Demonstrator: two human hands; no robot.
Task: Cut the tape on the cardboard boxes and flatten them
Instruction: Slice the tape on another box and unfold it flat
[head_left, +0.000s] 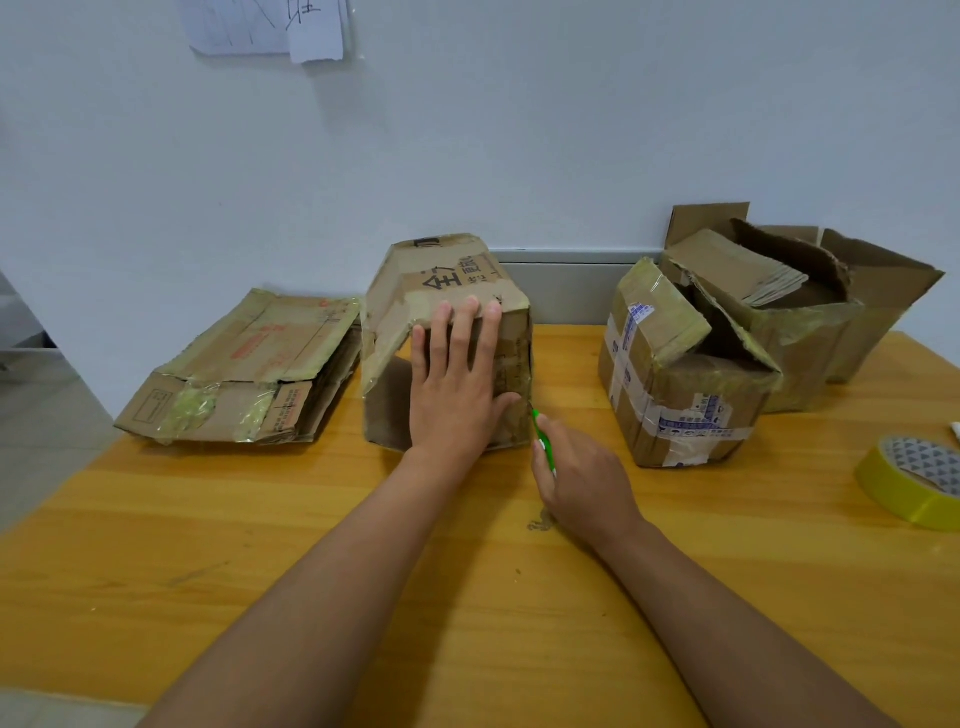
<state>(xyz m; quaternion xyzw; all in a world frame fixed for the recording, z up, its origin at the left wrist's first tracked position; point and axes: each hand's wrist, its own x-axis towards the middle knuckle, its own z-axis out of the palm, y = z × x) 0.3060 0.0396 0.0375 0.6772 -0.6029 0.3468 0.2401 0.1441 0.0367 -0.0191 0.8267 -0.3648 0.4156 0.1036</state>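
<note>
A worn cardboard box (415, 280) with black printed characters stands in the middle of the wooden table (260, 545). My left hand (457, 384) lies flat against its front face, fingers straight and reaching up to the top edge. My right hand (582, 483) grips a small green cutter (540, 439), whose tip touches the box's lower right corner edge. A stack of flattened boxes (244, 369) lies to the left. A taped box (670, 374) with blue-printed white tape stands to the right.
Behind the taped box stand open, torn boxes (810, 301) holding folded cardboard. A yellow tape roll (914, 483) lies near the table's right edge. A white wall rises behind the table, with papers (270, 26) pinned high up. Floor shows at the left.
</note>
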